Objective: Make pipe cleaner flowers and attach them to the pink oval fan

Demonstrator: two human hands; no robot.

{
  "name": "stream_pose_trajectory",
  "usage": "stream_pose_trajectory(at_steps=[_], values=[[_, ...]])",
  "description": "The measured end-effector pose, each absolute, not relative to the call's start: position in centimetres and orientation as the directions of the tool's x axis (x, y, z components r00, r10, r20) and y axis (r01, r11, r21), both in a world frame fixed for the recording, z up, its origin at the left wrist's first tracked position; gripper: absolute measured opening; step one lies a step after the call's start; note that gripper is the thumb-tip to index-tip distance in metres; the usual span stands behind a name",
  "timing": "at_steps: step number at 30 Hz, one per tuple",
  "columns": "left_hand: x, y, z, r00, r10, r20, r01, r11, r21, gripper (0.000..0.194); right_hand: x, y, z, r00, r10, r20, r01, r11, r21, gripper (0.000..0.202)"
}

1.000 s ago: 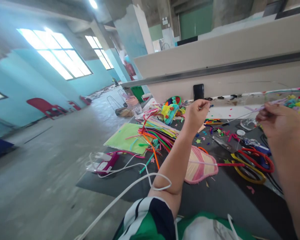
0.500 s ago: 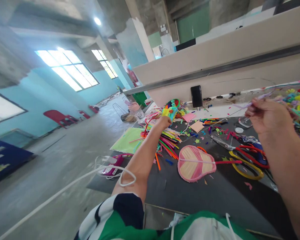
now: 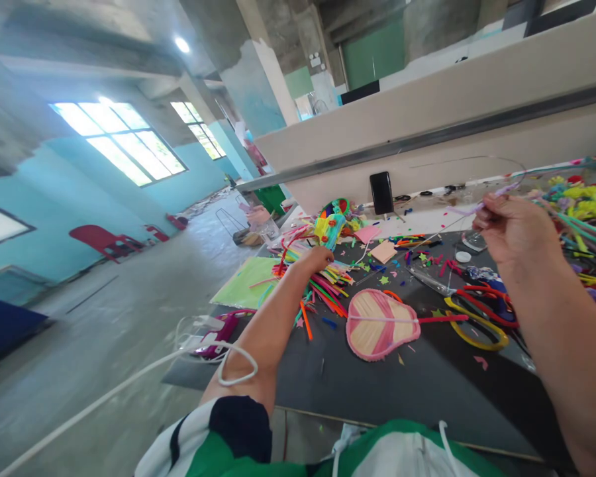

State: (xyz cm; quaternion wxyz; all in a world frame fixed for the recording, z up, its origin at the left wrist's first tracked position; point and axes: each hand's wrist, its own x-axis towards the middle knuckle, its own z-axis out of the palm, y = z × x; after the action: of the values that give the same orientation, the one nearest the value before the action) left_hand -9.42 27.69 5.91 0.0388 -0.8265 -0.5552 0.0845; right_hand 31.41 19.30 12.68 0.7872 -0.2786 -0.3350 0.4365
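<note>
My right hand [image 3: 514, 225] is raised over the right side of the dark table, fingers pinched on a pale purple pipe cleaner [image 3: 504, 190]. A thin bare wire [image 3: 469, 159] arcs from it up and to the left. Another fine strand slants down leftward from the fingers; its far end is unclear. My left hand [image 3: 319, 260] is closed above a pile of coloured pipe cleaners [image 3: 330, 291]; what its fingers grip is hidden. Between my arms lies a pink-edged, cream, leaf-shaped piece [image 3: 381, 324] with a red stem [image 3: 442, 318].
Scissors with red and yellow handles [image 3: 496, 341] lie near my right forearm. A black phone [image 3: 381, 192] leans on the back panel. Green sheets [image 3: 243, 283], a white cable [image 3: 144, 364] by my left arm, paper scraps and yellow pipe cleaners [image 3: 583, 199] at right surround the work.
My left hand has moved down and slightly nearer, off the yellow-and-blue craft piece behind it. My right hand keeps its pinch on the purple pipe cleaner. The view has shifted slightly right.
</note>
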Motion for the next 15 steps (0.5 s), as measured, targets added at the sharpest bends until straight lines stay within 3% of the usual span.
stream_pose_trajectory(at_steps=[15], values=[[-8.4, 25.4, 6.8, 0.486, 0.861, -0.148, 0.841, -0.507, -0.188, 0.028, 31.5, 19.7, 12.2, 0.332, 0.906, 0.261, -0.531, 0.409, -0.743, 0.018]])
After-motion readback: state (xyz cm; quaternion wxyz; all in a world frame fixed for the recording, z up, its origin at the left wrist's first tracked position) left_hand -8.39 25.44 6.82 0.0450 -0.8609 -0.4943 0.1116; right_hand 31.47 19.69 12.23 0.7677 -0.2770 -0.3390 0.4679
